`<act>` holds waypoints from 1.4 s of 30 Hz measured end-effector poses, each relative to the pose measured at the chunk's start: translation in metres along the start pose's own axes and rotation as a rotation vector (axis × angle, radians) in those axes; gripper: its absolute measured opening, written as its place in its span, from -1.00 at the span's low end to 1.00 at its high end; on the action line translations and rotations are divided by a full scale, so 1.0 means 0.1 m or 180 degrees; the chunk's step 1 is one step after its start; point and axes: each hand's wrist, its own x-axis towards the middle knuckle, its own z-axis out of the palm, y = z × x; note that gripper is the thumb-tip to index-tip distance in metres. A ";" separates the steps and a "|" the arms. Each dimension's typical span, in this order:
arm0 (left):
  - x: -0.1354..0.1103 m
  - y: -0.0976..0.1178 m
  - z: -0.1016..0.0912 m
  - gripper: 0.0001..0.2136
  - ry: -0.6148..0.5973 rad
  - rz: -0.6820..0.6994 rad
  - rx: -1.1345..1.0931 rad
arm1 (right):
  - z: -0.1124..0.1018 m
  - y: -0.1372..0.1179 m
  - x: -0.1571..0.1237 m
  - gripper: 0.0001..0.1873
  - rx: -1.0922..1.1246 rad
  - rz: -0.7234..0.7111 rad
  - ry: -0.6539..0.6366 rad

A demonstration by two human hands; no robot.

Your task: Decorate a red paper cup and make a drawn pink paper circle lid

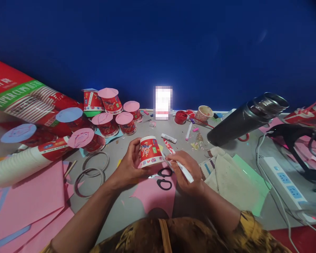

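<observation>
My left hand [130,163] is wrapped round a red printed paper cup [150,151], held tilted above the table with its white-edged end toward me. In my right hand [187,172] is a white marker [183,170], gripped like a pen. Its far end points at the cup's right side; whether it touches the cup I cannot tell. Beneath the hands, scissors [164,179] with black handles lie on a cut sheet of pink paper [155,198]. A red-and-white tube [168,144] lies just behind the right hand, and a white glue stick [169,138] rests farther back.
Several red cups with pink paper tops [103,119] stand at the back left, near bagged paper cups [28,95]. Tape rings [89,182] and pink sheets [28,203] lie left. A black flask [249,117], beige cloth [231,179] and power strip [287,186] occupy the right.
</observation>
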 end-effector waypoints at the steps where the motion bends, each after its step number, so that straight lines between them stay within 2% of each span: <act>1: -0.01 0.00 0.02 -0.06 -0.0011 -0.0017 0.0005 | 0.01 0.01 -0.01 -0.70 -0.0054 -0.0064 -0.0005; 5: -0.01 -0.02 0.05 -0.08 -0.0056 0.0009 0.0007 | 0.05 0.04 -0.03 -0.73 -0.0112 -0.0093 0.0016; 14: -0.02 -0.05 0.05 -0.09 -0.0157 -0.0002 0.0181 | 0.01 0.06 -0.02 -0.75 -0.0137 -0.0088 -0.0251; 19: -0.01 -0.08 0.01 0.02 -0.0265 0.0190 0.0116 | -0.01 0.07 -0.01 -0.78 -0.0289 -0.0212 -0.0332; 21: -0.02 -0.05 -0.02 0.05 -0.0244 0.0254 0.0244 | 0.00 0.07 -0.01 -0.78 -0.0418 -0.0350 -0.0378; 25: -0.05 0.05 -0.08 -0.03 -0.0185 0.0067 0.0929 | 0.04 0.06 -0.01 -0.77 -0.0437 -0.0499 -0.0564; 29: -0.06 0.10 -0.10 -0.13 -0.0178 0.0296 0.1506 | 0.00 0.03 0.00 -0.80 -0.0160 -0.0343 -0.0525; 34: -0.03 0.10 -0.12 -0.20 -0.0064 0.0527 0.1612 | -0.15 0.02 0.01 -0.72 0.0237 0.0050 -0.0213; 37: -0.03 0.09 -0.11 -0.20 -0.0069 0.0551 0.1734 | -0.17 0.00 0.02 -0.81 0.0326 0.0343 -0.0202; 39: -0.03 0.09 -0.10 -0.21 -0.0054 0.0571 0.1834 | -0.15 -0.04 0.04 -0.87 0.0387 0.0336 -0.0188; 42: -0.03 0.09 -0.09 -0.21 -0.0064 0.0600 0.1948 | -0.11 -0.08 0.06 -0.85 0.0409 0.0102 -0.0189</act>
